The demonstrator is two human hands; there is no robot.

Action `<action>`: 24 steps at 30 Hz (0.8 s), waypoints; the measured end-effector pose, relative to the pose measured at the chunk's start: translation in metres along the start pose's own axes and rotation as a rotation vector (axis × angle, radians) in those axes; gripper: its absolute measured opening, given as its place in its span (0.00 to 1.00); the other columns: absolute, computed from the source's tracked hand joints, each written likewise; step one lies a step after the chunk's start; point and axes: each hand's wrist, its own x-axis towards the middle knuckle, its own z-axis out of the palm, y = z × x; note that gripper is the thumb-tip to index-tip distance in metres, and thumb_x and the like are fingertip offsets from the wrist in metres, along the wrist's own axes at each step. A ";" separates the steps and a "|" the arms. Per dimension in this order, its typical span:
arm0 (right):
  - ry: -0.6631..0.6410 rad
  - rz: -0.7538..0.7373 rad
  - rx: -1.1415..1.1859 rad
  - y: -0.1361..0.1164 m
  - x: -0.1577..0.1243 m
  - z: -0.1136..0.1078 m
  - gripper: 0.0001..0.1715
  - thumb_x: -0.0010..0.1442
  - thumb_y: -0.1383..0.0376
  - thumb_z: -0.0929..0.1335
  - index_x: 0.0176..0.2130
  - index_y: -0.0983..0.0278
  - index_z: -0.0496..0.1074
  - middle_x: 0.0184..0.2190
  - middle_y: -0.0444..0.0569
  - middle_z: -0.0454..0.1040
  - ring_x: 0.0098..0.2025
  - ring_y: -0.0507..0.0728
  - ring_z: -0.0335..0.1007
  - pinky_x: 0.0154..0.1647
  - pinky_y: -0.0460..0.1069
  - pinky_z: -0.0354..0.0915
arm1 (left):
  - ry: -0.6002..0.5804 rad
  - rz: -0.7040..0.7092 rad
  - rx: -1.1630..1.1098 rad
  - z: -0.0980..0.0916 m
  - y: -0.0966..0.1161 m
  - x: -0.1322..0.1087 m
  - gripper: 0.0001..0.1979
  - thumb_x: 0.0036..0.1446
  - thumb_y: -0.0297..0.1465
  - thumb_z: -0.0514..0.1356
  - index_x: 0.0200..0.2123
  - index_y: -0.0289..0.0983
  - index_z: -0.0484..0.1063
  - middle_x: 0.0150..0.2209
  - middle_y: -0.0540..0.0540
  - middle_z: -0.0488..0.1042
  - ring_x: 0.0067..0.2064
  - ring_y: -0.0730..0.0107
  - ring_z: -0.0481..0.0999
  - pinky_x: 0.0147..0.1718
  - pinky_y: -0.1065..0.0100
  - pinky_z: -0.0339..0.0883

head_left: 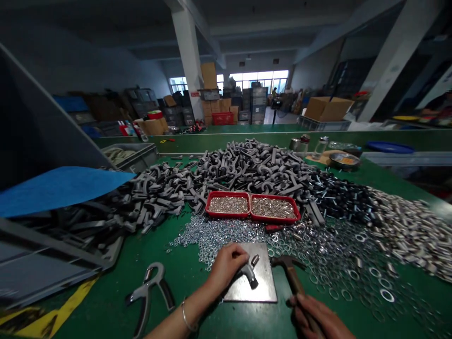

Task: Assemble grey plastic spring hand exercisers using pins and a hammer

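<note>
My left hand (pixel 226 266) is closed on a small grey metal part (pixel 250 273) and holds it on a square steel plate (pixel 263 287) lying on the green table. My right hand (pixel 316 318), at the bottom edge, grips the wooden handle of a hammer (pixel 289 268). The hammer's head rests just right of the plate's top corner. A finished grey hand-grip piece (pixel 150 294) lies on the table left of my left wrist.
Two red trays (pixel 252 206) of small silver pieces sit beyond the plate. Behind them rises a large heap of grey parts (pixel 226 174). Washers (pixel 215 233) spread in front, and silver cylinders (pixel 409 226) lie at the right. A grey bin with a blue sheet (pixel 52 188) stands at left.
</note>
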 end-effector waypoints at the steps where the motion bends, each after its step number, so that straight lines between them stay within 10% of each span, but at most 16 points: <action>1: -0.026 0.061 0.027 -0.004 0.000 0.001 0.28 0.51 0.41 0.72 0.33 0.60 0.65 0.17 0.33 0.55 0.13 0.43 0.41 0.13 0.40 0.41 | 0.025 -0.022 0.002 0.001 -0.004 -0.006 0.07 0.55 0.31 0.60 0.28 0.34 0.75 0.30 0.46 0.77 0.34 0.64 0.76 0.34 0.67 0.66; 11: -0.012 -0.245 -0.627 -0.040 -0.002 -0.009 0.23 0.62 0.43 0.65 0.40 0.59 0.71 0.21 0.42 0.69 0.19 0.52 0.65 0.16 0.45 0.61 | 0.034 -0.028 0.073 0.008 -0.006 -0.007 0.06 0.55 0.29 0.59 0.27 0.36 0.72 0.30 0.48 0.72 0.35 0.65 0.73 0.36 0.67 0.62; 17: 0.002 -0.449 -1.046 -0.067 -0.006 0.000 0.19 0.66 0.50 0.62 0.38 0.58 0.73 0.30 0.49 0.78 0.32 0.59 0.75 0.34 0.50 0.68 | -0.107 0.353 0.499 -0.002 0.008 -0.017 0.06 0.61 0.30 0.59 0.38 0.36 0.74 0.41 0.41 0.75 0.46 0.55 0.71 0.49 0.54 0.62; 21: -0.024 -0.523 -1.093 -0.082 -0.018 0.022 0.19 0.69 0.50 0.57 0.42 0.57 0.70 0.33 0.48 0.78 0.35 0.58 0.76 0.37 0.50 0.67 | 0.056 0.193 0.472 0.012 0.005 -0.038 0.51 0.45 0.41 0.71 0.67 0.33 0.51 0.60 0.31 0.64 0.59 0.42 0.63 0.58 0.43 0.55; 24: -0.028 -0.531 -1.187 -0.083 -0.013 0.034 0.20 0.70 0.51 0.56 0.41 0.58 0.68 0.35 0.50 0.78 0.36 0.59 0.75 0.38 0.51 0.66 | 0.075 0.060 0.377 0.027 0.000 -0.051 0.56 0.49 0.36 0.68 0.71 0.33 0.35 0.61 0.31 0.63 0.58 0.45 0.65 0.60 0.46 0.54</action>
